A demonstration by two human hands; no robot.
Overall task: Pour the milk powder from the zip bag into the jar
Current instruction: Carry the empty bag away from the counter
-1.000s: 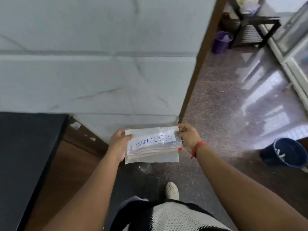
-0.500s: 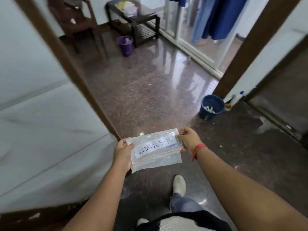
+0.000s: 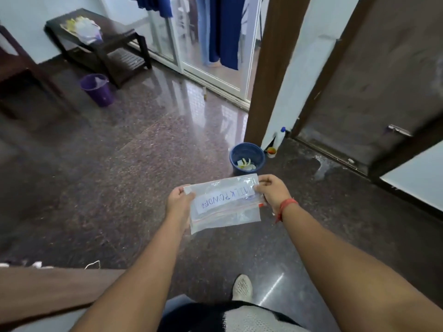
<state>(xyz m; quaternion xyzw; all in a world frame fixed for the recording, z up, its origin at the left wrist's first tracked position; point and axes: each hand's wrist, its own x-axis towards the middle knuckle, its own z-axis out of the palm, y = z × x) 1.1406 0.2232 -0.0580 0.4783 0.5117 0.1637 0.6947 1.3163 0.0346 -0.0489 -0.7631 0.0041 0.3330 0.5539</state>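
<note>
A clear zip bag [image 3: 225,209] with a white label reading MILK POWDER lies flat between both hands, in front of my body above the floor. Its red zip line runs along the near side. My left hand [image 3: 179,202] pinches the bag's left edge. At the right edge, my right hand [image 3: 272,191], with a red thread at the wrist, grips the bag. I cannot make out any powder in the bag. No jar is in view.
A blue bucket [image 3: 247,159] with scraps stands on the dark polished floor just beyond the bag. A purple bucket [image 3: 97,91] and a dark low bench [image 3: 100,44] are at the far left. A door frame [image 3: 271,68] rises on the right. My shoe [image 3: 242,287] is below.
My view has swung from the white wall to the right, into the room. Both hands keep the same hold on the bag, which stays flat in front of me.
</note>
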